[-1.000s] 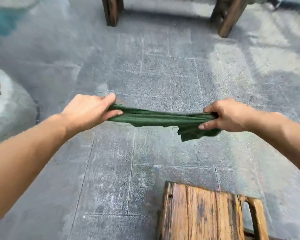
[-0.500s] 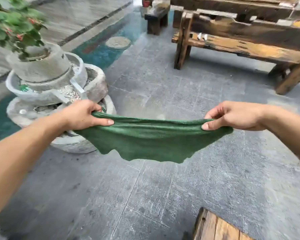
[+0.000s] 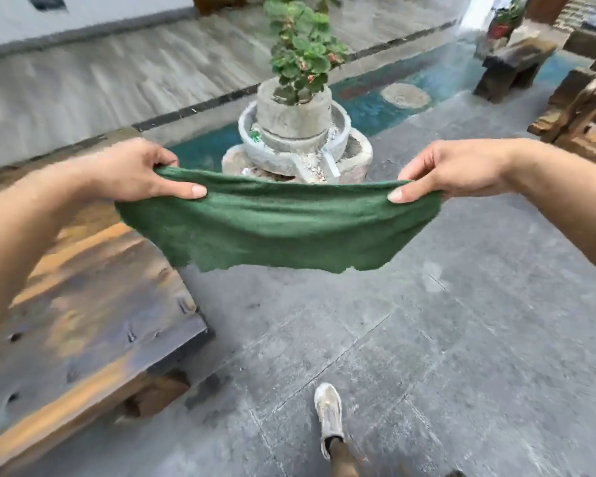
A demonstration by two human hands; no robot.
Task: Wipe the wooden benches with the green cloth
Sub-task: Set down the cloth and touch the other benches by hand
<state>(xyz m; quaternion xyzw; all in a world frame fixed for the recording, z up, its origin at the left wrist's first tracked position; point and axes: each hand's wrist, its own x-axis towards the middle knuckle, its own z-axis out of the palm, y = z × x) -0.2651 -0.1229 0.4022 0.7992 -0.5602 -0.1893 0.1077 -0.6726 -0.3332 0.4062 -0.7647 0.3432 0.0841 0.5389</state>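
Note:
The green cloth [image 3: 283, 228] hangs spread out in the air in front of me, held by its two upper corners. My left hand [image 3: 141, 170] pinches the left corner and my right hand [image 3: 451, 170] pinches the right corner. A weathered wooden bench [image 3: 83, 332] with a broad plank top lies at the lower left, below my left forearm. The cloth's left edge hangs over the bench's far right part without touching it, as far as I can tell. More wooden benches [image 3: 575, 108] stand at the right edge.
A stone planter [image 3: 296, 139] with a leafy flowering plant stands straight ahead behind the cloth. A small dark wooden bench [image 3: 513, 67] sits at the upper right. My shoe [image 3: 329, 418] is on the grey stone paving. A teal water channel runs behind the planter.
The view has swung left: the planter moved from the left to the centre, and a wooden bench came into view at lower left. The cloth, bunched a second ago, now hangs spread wide.

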